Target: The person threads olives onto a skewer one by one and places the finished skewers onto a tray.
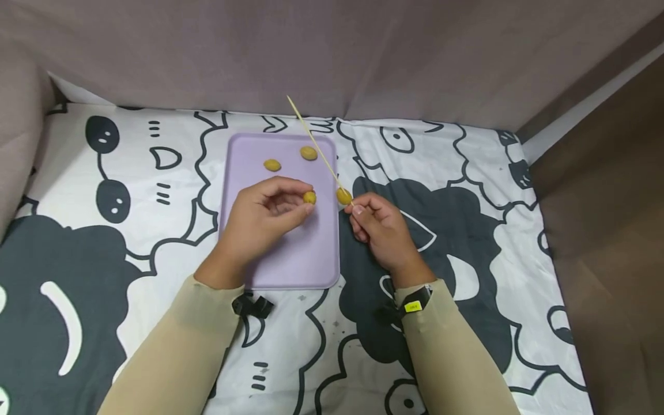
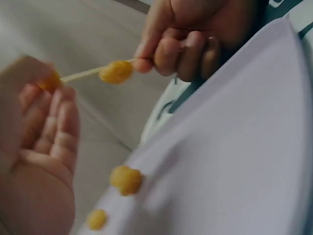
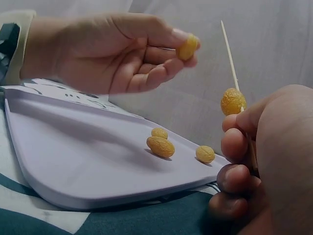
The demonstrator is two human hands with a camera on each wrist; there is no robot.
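My left hand (image 1: 259,219) pinches a small oval yellow fruit (image 3: 187,47), wrinkled on its surface, between thumb and fingertips above the lilac tray (image 1: 290,268). To the right of it, my right hand (image 1: 381,230) pinches the lower end of a thin wooden skewer (image 1: 314,141). A second yellow fruit (image 3: 233,101) is threaded on that skewer, just above the right fingertips. The skewer's bare upper length slants up and left in the head view. In the right wrist view, the fruit in my left hand is apart from the skewer.
Loose yellow fruits lie on the tray: one at left (image 1: 272,165), one at right (image 1: 308,153), and a third (image 3: 159,132) shows in the right wrist view. A black-and-white patterned cloth (image 1: 171,276) lies beneath. A grey-brown fabric wall (image 1: 233,57) rises behind.
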